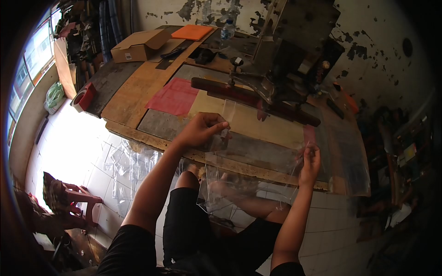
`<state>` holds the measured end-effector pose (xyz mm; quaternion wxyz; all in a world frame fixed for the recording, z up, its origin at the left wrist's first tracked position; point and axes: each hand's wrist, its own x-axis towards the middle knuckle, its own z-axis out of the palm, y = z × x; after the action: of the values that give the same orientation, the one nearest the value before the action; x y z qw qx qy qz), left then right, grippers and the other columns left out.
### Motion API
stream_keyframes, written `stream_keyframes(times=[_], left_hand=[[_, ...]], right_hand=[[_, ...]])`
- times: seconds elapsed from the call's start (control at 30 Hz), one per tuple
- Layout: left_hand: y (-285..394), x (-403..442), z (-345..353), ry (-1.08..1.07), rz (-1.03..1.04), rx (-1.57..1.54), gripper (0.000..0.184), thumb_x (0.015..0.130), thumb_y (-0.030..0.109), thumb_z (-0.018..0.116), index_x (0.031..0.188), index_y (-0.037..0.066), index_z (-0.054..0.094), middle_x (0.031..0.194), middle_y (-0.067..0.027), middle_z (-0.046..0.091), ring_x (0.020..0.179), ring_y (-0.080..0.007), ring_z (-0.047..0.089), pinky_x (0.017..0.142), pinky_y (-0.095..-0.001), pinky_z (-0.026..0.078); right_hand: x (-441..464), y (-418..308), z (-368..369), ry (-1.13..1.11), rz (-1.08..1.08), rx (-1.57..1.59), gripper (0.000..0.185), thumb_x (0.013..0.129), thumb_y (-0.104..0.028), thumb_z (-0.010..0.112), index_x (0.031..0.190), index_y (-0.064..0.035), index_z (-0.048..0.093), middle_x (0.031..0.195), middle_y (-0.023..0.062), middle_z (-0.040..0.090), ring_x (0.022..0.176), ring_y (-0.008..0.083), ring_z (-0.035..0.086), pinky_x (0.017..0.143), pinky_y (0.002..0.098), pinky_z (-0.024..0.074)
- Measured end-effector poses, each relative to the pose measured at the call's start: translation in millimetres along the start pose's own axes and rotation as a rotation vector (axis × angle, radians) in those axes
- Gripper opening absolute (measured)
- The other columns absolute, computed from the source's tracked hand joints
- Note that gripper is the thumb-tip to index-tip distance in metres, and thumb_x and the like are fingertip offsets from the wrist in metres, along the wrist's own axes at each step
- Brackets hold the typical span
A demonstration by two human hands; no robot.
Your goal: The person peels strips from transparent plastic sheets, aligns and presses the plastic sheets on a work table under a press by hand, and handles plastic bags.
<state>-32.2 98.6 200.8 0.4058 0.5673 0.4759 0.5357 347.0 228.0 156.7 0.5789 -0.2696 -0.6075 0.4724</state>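
Note:
A clear plastic sheet (258, 158) is stretched between my two hands above the front edge of the work table. My left hand (202, 131) pinches its left side between thumb and fingers. On the right, my right hand (310, 164) has its fingers closed on the other side of the sheet. Beyond them a long dark bar (253, 102) of a machine (294, 50) lies across a pale yellow sheet (248, 123). A red sheet (172, 96) is at the left of the yellow one.
An open cardboard box (138, 45), an orange pad (192, 32) and a water bottle (227, 30) stand at the back. A tape roll (84, 97) is at the left corner. Clear plastic pieces (131, 165) hang by the front edge; a red stool (83, 202) stands below left.

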Motion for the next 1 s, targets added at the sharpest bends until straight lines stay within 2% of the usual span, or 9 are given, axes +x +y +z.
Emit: stream_keyframes(times=[0.17,0.23,0.37,0.47,0.53,0.77,0.83,1.0], left_hand=[[-6.6,2.9,-1.6,0.049,-0.029,0.11,0.03,0.104,0.026,0.069,0.1,-0.003,0.074,0.087,-0.0053,0.076,0.082,-0.0083,0.067,0.077,-0.0279,0.053],[-3.4,3.7,-1.0,0.1,-0.034,0.283,0.031,0.103,0.028,0.07,0.099,-0.002,0.074,0.084,-0.0035,0.074,0.08,-0.0073,0.064,0.074,-0.0282,0.051],[-6.9,4.2,3.5,0.118,-0.008,0.208,0.033,0.102,0.031,0.07,0.095,0.0,0.074,0.081,-0.0023,0.072,0.076,-0.0075,0.061,0.071,-0.0291,0.05],[-9.1,4.6,3.0,0.126,0.024,0.261,0.034,0.102,0.032,0.07,0.096,-0.002,0.074,0.081,-0.0027,0.072,0.077,-0.0077,0.062,0.071,-0.0289,0.05],[-9.7,5.2,3.1,0.101,0.021,0.196,0.035,0.102,0.032,0.07,0.096,-0.002,0.074,0.08,-0.0034,0.072,0.076,-0.0082,0.062,0.071,-0.029,0.05],[-6.0,4.4,4.9,0.107,-0.027,0.18,0.032,0.102,0.029,0.071,0.097,-0.003,0.073,0.08,-0.0037,0.072,0.073,-0.0084,0.063,0.07,-0.0282,0.051],[-1.4,3.9,3.2,0.061,-0.04,0.267,0.028,0.103,0.023,0.068,0.102,-0.004,0.07,0.088,-0.0107,0.078,0.084,-0.0143,0.076,0.075,-0.0284,0.057],[-9.2,5.2,2.1,0.063,-0.016,0.268,0.026,0.103,0.022,0.068,0.102,-0.004,0.069,0.087,-0.0104,0.078,0.083,-0.0145,0.075,0.075,-0.0292,0.057]], right_hand=[[-1.8,-1.9,0.8,0.014,0.014,0.013,0.031,0.103,-0.03,0.071,0.118,-0.0067,0.058,0.096,0.0022,0.064,0.084,0.0119,0.06,0.074,0.0301,0.051],[-1.8,-0.3,-0.7,0.014,0.021,0.039,0.034,0.101,-0.03,0.074,0.12,-0.007,0.058,0.096,0.0016,0.064,0.087,0.0118,0.061,0.074,0.031,0.0514],[-2.6,-1.7,1.5,0.023,0.006,0.04,0.034,0.101,-0.03,0.074,0.122,-0.0083,0.058,0.095,-0.001,0.06,0.085,0.0101,0.058,0.073,0.028,0.0487],[-2.7,-3.5,1.7,-0.001,0.007,0.078,0.038,0.098,-0.028,0.078,0.122,-0.0075,0.058,0.096,-0.0015,0.061,0.088,0.01,0.06,0.074,0.0284,0.05],[-2.4,-4.0,1.8,-0.026,-0.012,0.096,0.038,0.095,-0.024,0.082,0.119,-0.007,0.057,0.095,0.0013,0.065,0.088,0.0126,0.063,0.074,0.032,0.052],[-2.7,1.7,-2.6,-0.054,-0.035,0.089,0.036,0.095,-0.016,0.08,0.12,-0.0058,0.057,0.096,0.0024,0.067,0.088,0.0123,0.064,0.074,0.031,0.0527],[-3.0,2.3,-2.3,-0.059,-0.03,0.097,0.036,0.095,-0.015,0.08,0.121,-0.0054,0.057,0.096,0.0023,0.067,0.088,0.0118,0.064,0.074,0.0304,0.0533],[-2.3,3.1,-3.0,-0.076,-0.039,0.106,0.035,0.096,-0.015,0.08,0.121,-0.0051,0.057,0.097,0.0022,0.066,0.087,0.0118,0.064,0.073,0.0304,0.0537]])
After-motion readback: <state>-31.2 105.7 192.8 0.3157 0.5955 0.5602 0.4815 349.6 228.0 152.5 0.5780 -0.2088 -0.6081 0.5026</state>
